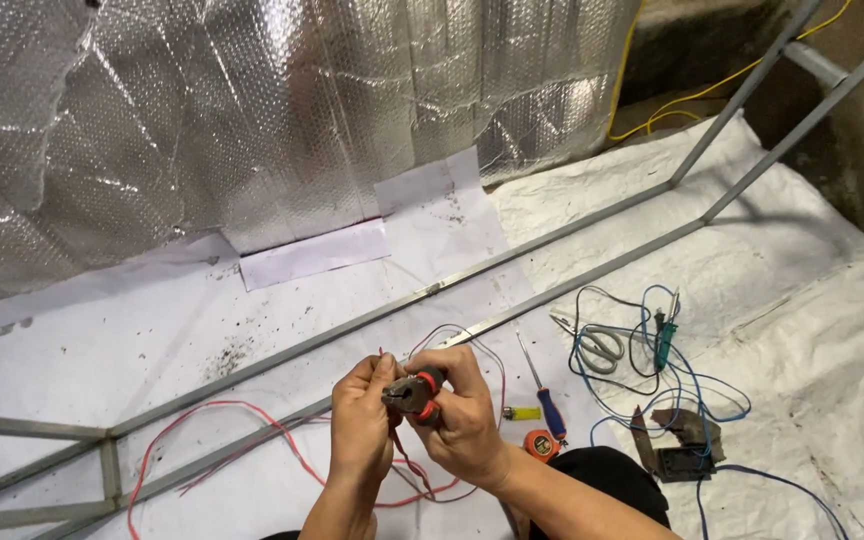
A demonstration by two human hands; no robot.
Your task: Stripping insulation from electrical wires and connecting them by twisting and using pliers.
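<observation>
1. Head view, the only one. Right hand is closed round the red-and-black grips of a pair of pliers; the pliers' nose points left, toward the left hand.
2. Left hand is pinched shut, fingertips at the plier nose, holding the end of a thin red wire. The wire tip itself is too small to see; probably it sits inside the nose, but I can't confirm that.
3. The red wire drops below both hands, then loops out left of the left hand across the white sheet and over the grey metal frame.
4. Judgement: this looks like stripping or cutting the wire end. To do it well: keep the left pinch close to the nose so the wire can't buckle, squeeze only enough to bite the insulation, then pull straight along the wire axis, no twisting.
5. Keep the slack loop under the wrists free, so it doesn't snag on the frame.
6. Right of the right hand: a blue-handled screwdriver, an orange tape measure, and a small yellow item I can't identify.
7. Further right: scissors, a tangle of blue wire, a green-handled tool.
8. Beyond the hands: silver bubble-foil insulation.
</observation>
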